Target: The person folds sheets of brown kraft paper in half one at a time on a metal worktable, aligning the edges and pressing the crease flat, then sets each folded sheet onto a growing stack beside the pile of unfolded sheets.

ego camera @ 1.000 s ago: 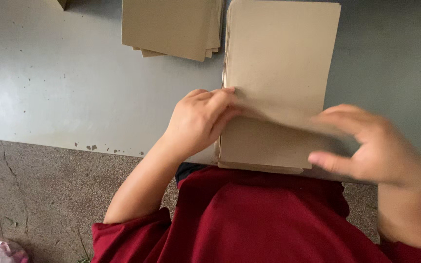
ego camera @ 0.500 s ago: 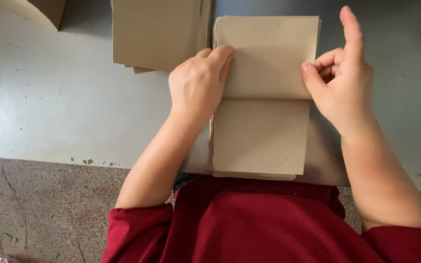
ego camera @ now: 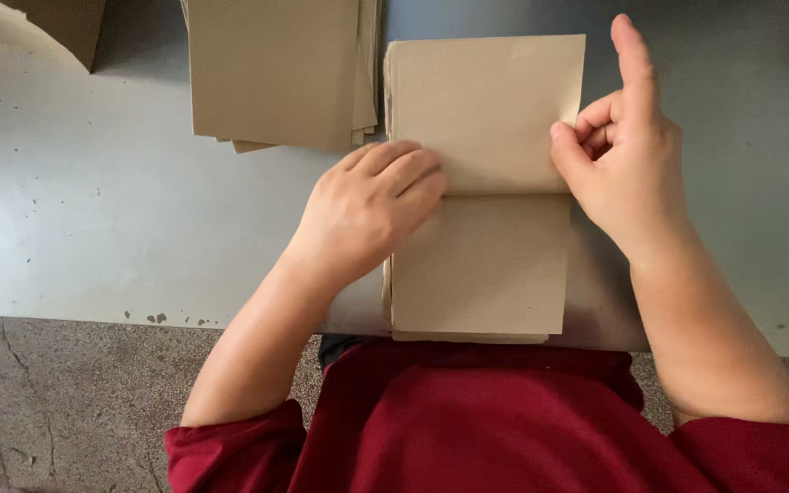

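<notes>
Both hands now press the folded brown sheet (ego camera: pixel 481 183) mid-frame: left hand (ego camera: pixel 367 215) flat on the crease, right hand (ego camera: pixel 618 164) pinching its edge, having shifted inward.

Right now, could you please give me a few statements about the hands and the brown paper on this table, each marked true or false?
1. The left hand lies flat on the folded brown paper sheet. True.
2. The right hand rests in the person's lap. False: it is at the folded sheet's right edge, index finger raised.
3. A second stack of flat brown paper sheets lies on the grey table, beyond the left hand. True.
4. The folded sheet is white. False: it is brown.
5. The person's dark red sleeves reach the wrists. False: the forearms are bare.
</notes>
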`<action>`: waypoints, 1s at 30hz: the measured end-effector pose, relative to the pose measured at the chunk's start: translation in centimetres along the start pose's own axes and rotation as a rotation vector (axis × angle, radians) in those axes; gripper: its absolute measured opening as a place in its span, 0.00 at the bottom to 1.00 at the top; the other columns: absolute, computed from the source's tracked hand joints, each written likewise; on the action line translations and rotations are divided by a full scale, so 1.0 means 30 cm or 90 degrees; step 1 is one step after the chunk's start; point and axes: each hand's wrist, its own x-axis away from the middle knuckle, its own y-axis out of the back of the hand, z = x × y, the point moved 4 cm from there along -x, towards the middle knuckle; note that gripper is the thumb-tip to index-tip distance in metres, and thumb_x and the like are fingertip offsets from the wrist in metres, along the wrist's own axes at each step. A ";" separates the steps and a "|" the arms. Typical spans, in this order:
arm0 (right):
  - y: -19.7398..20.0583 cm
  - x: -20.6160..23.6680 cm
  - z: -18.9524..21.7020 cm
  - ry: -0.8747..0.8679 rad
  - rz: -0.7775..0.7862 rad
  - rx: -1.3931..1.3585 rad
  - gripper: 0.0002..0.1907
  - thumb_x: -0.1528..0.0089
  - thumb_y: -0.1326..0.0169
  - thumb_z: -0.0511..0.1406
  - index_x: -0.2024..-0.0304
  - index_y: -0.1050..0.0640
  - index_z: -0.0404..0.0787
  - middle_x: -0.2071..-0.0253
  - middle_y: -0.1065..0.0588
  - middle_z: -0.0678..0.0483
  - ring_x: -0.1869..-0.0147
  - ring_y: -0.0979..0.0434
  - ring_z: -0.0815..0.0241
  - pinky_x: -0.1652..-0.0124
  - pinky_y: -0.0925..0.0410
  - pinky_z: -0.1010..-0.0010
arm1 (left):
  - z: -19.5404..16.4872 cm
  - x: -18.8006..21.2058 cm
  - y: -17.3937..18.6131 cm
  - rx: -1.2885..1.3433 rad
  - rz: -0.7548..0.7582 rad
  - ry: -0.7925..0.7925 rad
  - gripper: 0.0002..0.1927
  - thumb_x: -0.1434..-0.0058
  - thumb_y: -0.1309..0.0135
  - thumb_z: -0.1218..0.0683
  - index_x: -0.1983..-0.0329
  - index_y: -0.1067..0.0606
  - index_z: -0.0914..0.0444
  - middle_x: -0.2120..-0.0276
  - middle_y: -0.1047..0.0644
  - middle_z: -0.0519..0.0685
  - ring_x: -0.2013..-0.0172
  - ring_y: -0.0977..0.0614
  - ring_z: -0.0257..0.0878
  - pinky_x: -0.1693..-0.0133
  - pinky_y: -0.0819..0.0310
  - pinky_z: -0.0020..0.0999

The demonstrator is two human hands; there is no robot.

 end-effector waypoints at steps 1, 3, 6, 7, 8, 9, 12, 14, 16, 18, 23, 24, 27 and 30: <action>0.004 -0.009 0.013 0.008 -0.003 0.009 0.41 0.29 0.39 0.26 0.21 0.47 0.40 0.67 0.23 0.55 0.66 0.20 0.67 0.63 0.26 0.78 | 0.003 0.000 -0.014 0.004 0.030 0.009 0.12 0.37 0.36 0.54 0.52 0.23 0.59 0.52 0.22 0.45 0.48 0.19 0.42 0.47 0.22 0.39; 0.012 -0.024 0.052 0.030 -0.013 0.060 0.37 0.31 0.37 0.27 0.25 0.41 0.39 0.66 0.24 0.55 0.66 0.21 0.64 0.62 0.26 0.74 | -0.001 0.006 -0.022 -0.016 0.013 0.011 0.11 0.37 0.37 0.56 0.53 0.23 0.60 0.52 0.22 0.46 0.48 0.19 0.42 0.50 0.22 0.38; 0.053 -0.045 0.139 0.108 -0.062 0.247 0.28 0.38 0.32 0.31 0.37 0.28 0.38 0.63 0.24 0.53 0.62 0.22 0.56 0.60 0.28 0.66 | -0.015 0.010 -0.032 -0.080 0.041 -0.010 0.13 0.39 0.40 0.58 0.52 0.23 0.64 0.51 0.21 0.48 0.47 0.18 0.41 0.53 0.22 0.37; 0.069 -0.047 0.180 0.164 -0.102 0.345 0.26 0.42 0.30 0.33 0.43 0.24 0.39 0.60 0.23 0.51 0.59 0.22 0.53 0.59 0.28 0.64 | -0.020 0.010 -0.036 -0.110 0.059 -0.022 0.14 0.40 0.41 0.59 0.51 0.22 0.65 0.51 0.21 0.49 0.47 0.18 0.41 0.55 0.22 0.36; 0.070 -0.049 0.219 0.220 -0.142 0.443 0.23 0.46 0.29 0.34 0.49 0.20 0.39 0.58 0.22 0.49 0.56 0.22 0.49 0.58 0.28 0.61 | -0.027 0.008 -0.040 -0.152 0.066 -0.040 0.14 0.40 0.42 0.59 0.51 0.22 0.65 0.50 0.21 0.50 0.47 0.18 0.41 0.55 0.22 0.35; 0.058 -0.046 0.257 0.291 -0.118 0.358 0.17 0.45 0.29 0.32 0.56 0.20 0.41 0.60 0.22 0.52 0.57 0.22 0.52 0.58 0.29 0.61 | -0.032 0.008 -0.042 -0.194 0.075 -0.059 0.15 0.41 0.43 0.58 0.50 0.22 0.66 0.50 0.21 0.51 0.47 0.18 0.41 0.55 0.22 0.34; -0.013 -0.009 0.341 0.457 -0.044 0.252 0.06 0.41 0.32 0.31 0.64 0.17 0.44 0.61 0.23 0.59 0.54 0.25 0.60 0.55 0.33 0.63 | -0.030 0.006 -0.053 -0.198 0.083 -0.060 0.15 0.43 0.44 0.58 0.52 0.22 0.67 0.51 0.21 0.52 0.49 0.18 0.41 0.59 0.23 0.34; -0.074 0.020 0.344 0.468 -0.011 0.336 0.07 0.39 0.34 0.35 0.59 0.14 0.43 0.58 0.23 0.61 0.51 0.26 0.63 0.51 0.34 0.67 | -0.021 0.012 -0.059 -0.174 0.079 -0.050 0.15 0.42 0.44 0.58 0.53 0.22 0.66 0.51 0.20 0.51 0.49 0.17 0.40 0.60 0.23 0.34; -0.116 0.040 0.307 0.443 -0.003 0.365 0.08 0.38 0.36 0.34 0.56 0.13 0.43 0.59 0.22 0.62 0.52 0.26 0.63 0.50 0.36 0.70 | -0.011 0.023 -0.063 -0.166 0.068 -0.048 0.13 0.41 0.43 0.58 0.53 0.22 0.65 0.50 0.20 0.50 0.47 0.17 0.39 0.61 0.24 0.33; -0.117 0.054 0.246 0.465 -0.012 0.367 0.05 0.37 0.35 0.35 0.58 0.14 0.44 0.60 0.21 0.62 0.52 0.25 0.64 0.52 0.35 0.70 | -0.005 0.035 -0.065 -0.175 0.045 -0.050 0.13 0.40 0.43 0.58 0.52 0.22 0.64 0.49 0.19 0.49 0.48 0.17 0.38 0.63 0.25 0.32; 0.009 0.112 0.094 0.476 -0.025 0.415 0.04 0.36 0.35 0.36 0.61 0.15 0.44 0.63 0.20 0.58 0.56 0.23 0.62 0.56 0.31 0.69 | -0.010 0.037 -0.065 -0.160 0.007 -0.016 0.12 0.39 0.44 0.59 0.52 0.21 0.63 0.48 0.20 0.47 0.48 0.16 0.38 0.63 0.24 0.32; 0.049 0.134 0.080 0.463 -0.031 0.430 0.04 0.37 0.34 0.36 0.61 0.15 0.43 0.64 0.20 0.58 0.57 0.22 0.61 0.59 0.31 0.69 | -0.014 0.032 -0.059 -0.143 -0.006 0.002 0.11 0.38 0.44 0.59 0.52 0.21 0.62 0.48 0.20 0.46 0.48 0.16 0.38 0.62 0.24 0.33; 0.137 0.180 0.064 0.353 -0.046 0.492 0.04 0.42 0.32 0.34 0.69 0.16 0.44 0.67 0.19 0.58 0.60 0.20 0.59 0.61 0.30 0.68 | -0.027 0.018 -0.019 -0.139 -0.034 0.030 0.09 0.36 0.41 0.57 0.53 0.19 0.57 0.59 0.22 0.45 0.56 0.18 0.41 0.60 0.21 0.39; 0.117 0.217 0.115 0.318 0.019 0.364 0.07 0.37 0.34 0.39 0.64 0.16 0.42 0.63 0.21 0.52 0.56 0.21 0.55 0.52 0.26 0.62 | -0.015 0.011 0.052 -0.190 -0.049 0.106 0.12 0.38 0.38 0.57 0.52 0.15 0.53 0.69 0.22 0.43 0.67 0.19 0.40 0.67 0.24 0.36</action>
